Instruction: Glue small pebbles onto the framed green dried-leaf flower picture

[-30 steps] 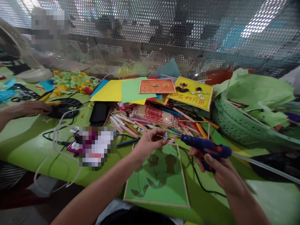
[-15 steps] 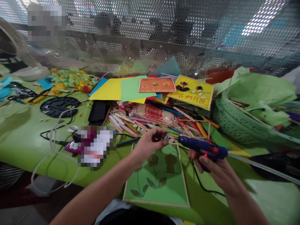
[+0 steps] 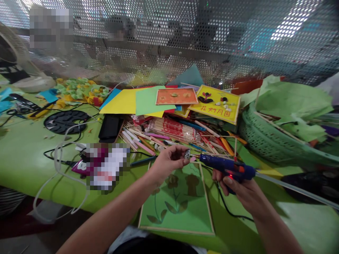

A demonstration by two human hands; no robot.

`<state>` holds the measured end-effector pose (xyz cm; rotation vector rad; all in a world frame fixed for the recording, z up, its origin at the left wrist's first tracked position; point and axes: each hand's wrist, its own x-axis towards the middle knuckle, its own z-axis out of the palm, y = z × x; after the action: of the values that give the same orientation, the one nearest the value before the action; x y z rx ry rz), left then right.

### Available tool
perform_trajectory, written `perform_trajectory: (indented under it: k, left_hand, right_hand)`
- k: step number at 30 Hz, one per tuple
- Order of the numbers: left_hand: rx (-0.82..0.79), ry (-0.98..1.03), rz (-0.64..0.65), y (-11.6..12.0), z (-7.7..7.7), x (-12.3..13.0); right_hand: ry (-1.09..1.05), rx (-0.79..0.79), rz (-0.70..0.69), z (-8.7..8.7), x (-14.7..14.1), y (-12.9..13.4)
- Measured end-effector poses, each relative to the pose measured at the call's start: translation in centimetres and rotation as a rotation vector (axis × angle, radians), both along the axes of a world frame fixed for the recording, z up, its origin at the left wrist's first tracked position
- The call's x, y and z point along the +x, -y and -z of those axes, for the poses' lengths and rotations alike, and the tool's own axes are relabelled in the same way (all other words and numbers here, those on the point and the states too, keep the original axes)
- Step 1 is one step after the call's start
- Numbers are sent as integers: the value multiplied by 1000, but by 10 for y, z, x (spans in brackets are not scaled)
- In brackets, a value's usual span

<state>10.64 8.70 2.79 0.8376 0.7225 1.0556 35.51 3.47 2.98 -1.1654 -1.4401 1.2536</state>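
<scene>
Between the thumb and fingers of my left hand (image 3: 169,162) is a small dark, speckled piece (image 3: 187,154). My right hand (image 3: 238,187) is wrapped round a blue glue gun (image 3: 225,166) with a red light lit and a long clear glue stick out of its back. The gun's nozzle points left, right at the speckled piece; whether they touch I cannot tell. Below both hands lies a green picture panel (image 3: 188,218) with a thin wooden frame, bearing flower and leaf shapes. A small pink piece (image 3: 192,159) shows near its top edge.
Sticks and pens (image 3: 140,139) are heaped behind the panel, under coloured sheets (image 3: 119,102) and a yellow picture (image 3: 215,104). A green basket (image 3: 265,141) stands right. Left are a black phone (image 3: 109,127), a dark round tray (image 3: 66,121) and white cable (image 3: 57,162). Perforated metal stands behind.
The glue gun's nozzle has come slightly closer to the speckled piece. The whole view has shifted a little; both hands keep their holds.
</scene>
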Motion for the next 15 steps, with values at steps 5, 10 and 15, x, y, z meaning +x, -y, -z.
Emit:
perform_trajectory:
  k: [5, 10, 15]
  left_hand:
    - [-6, 8, 11, -1, 3, 0]
    - [-15, 20, 13, -2, 4, -1]
    - [-33, 11, -1, -1, 1, -1]
  right_hand:
    - [-10, 12, 22, -4, -5, -2]
    - [7, 4, -6, -11, -8, -3]
    - [9, -13, -30, -7, -5, -2]
